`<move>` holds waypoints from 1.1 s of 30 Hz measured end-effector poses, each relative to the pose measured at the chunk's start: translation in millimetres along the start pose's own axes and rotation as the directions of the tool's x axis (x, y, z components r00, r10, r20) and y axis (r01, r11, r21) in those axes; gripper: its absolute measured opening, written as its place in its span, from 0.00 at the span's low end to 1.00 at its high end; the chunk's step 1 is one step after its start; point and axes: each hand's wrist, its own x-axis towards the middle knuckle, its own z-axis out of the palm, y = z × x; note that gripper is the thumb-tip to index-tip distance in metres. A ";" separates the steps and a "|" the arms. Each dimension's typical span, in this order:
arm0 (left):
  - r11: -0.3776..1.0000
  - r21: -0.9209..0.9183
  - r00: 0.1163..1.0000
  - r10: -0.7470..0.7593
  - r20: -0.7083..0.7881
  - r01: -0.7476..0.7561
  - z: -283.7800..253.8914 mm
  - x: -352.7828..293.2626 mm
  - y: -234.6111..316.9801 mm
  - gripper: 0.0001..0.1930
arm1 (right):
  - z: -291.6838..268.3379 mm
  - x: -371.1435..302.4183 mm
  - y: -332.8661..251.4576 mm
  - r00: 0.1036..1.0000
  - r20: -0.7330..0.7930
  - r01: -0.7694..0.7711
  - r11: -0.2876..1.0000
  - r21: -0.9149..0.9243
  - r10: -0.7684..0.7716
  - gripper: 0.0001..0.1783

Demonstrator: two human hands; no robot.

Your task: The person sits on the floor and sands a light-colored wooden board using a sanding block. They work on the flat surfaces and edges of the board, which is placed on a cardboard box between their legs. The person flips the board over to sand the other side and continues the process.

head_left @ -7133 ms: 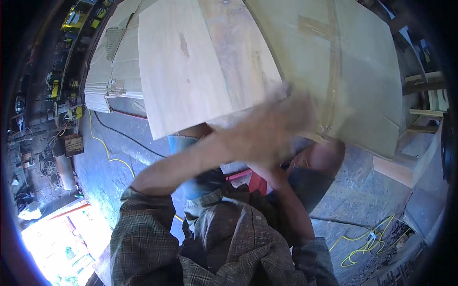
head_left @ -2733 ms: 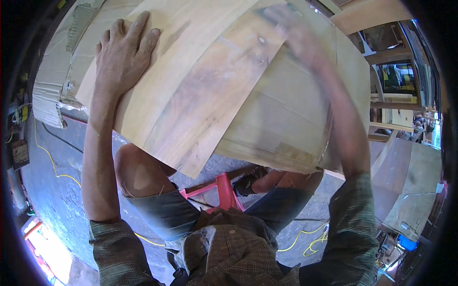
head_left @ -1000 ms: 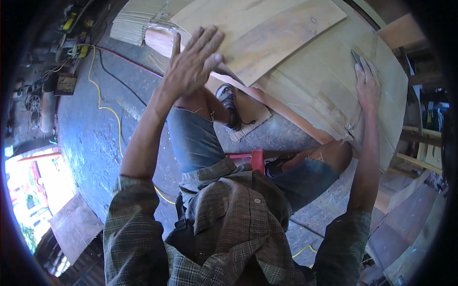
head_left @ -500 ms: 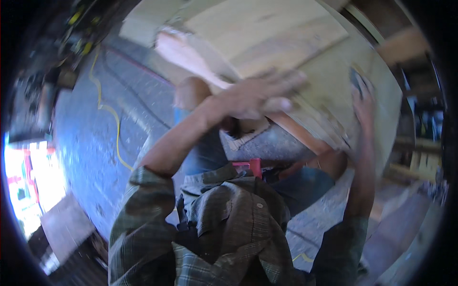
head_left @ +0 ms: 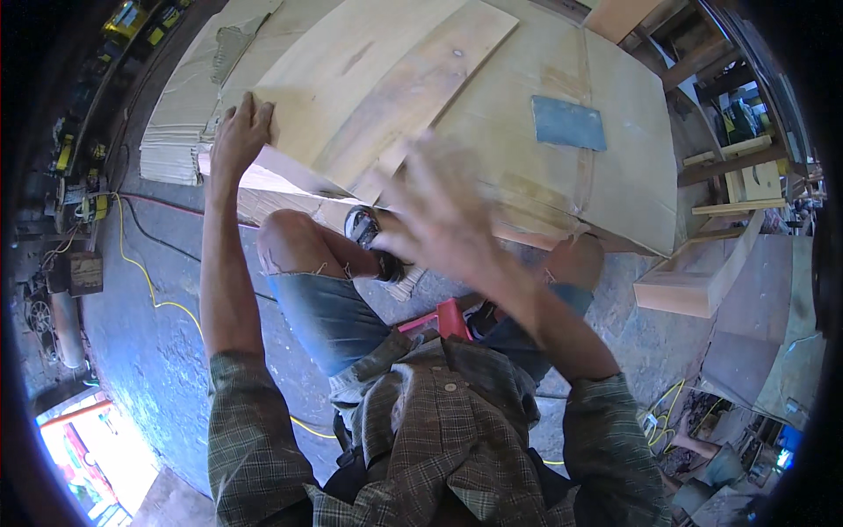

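A wide pale wooden board (head_left: 378,66) with a darker streak lies on a flattened cardboard surface (head_left: 518,176) in front of my knees. My left hand (head_left: 239,136) grips the board's near left corner, its fingertips bent over the edge. Over the board's near right corner hovers my right hand (head_left: 443,206), blurred by motion, its fingers spread and nothing seen in them. To the right, on the cardboard and apart from both hands, rests a flat grey-blue rectangular piece (head_left: 569,123), perhaps a sanding block.
A red plastic stool (head_left: 452,318) shows between my legs. Yellow cable (head_left: 136,263) and dark hoses cross the concrete floor at left. Wooden frames and a box-like wooden piece (head_left: 680,290) stand at right. Beyond them, at lower right, another person's arm (head_left: 698,443) shows.
My left hand has moved left onto the board's corner. My right hand has let go of the grey-blue piece and swung in toward the middle. The view has shifted.
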 end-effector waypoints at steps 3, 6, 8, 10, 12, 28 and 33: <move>1.000 -0.020 0.998 -0.008 0.058 0.009 -18.8 12.0 18.0 0.31 | 31.4 4.4 -20.5 1.000 0.015 -0.017 0.999 0.041 0.016 0.30; 0.984 -0.180 1.000 0.006 -0.017 -0.009 -8.7 30.2 -31.7 0.30 | 57.8 4.9 -20.0 0.998 -0.052 -0.047 0.992 -0.115 0.041 0.28; 0.930 -0.357 0.995 -0.064 0.082 0.089 -7.5 35.4 -39.9 0.29 | 60.2 -4.5 -15.2 0.992 -0.110 -0.084 0.980 -0.178 0.065 0.26; 0.814 -0.478 0.918 -0.156 0.365 0.329 -31.0 15.6 -15.9 0.26 | 55.9 -16.3 -8.5 0.982 -0.164 -0.128 0.975 -0.179 0.099 0.25; 0.746 -0.581 0.939 -0.185 0.290 0.326 -39.5 -6.9 -0.2 0.21 | 53.8 -20.3 -9.3 0.974 -0.200 -0.135 0.980 -0.146 0.105 0.24; 0.649 -0.573 0.863 -0.317 0.394 0.500 -12.5 -61.2 3.9 0.26 | 26.6 -47.3 20.6 0.973 -0.220 -0.007 0.951 -0.310 -0.065 0.24; -0.422 -0.839 0.877 -0.177 0.447 0.342 -6.6 -76.1 36.4 0.18 | -9.1 -21.8 2.7 0.969 -0.236 0.011 0.974 -0.227 -0.066 0.25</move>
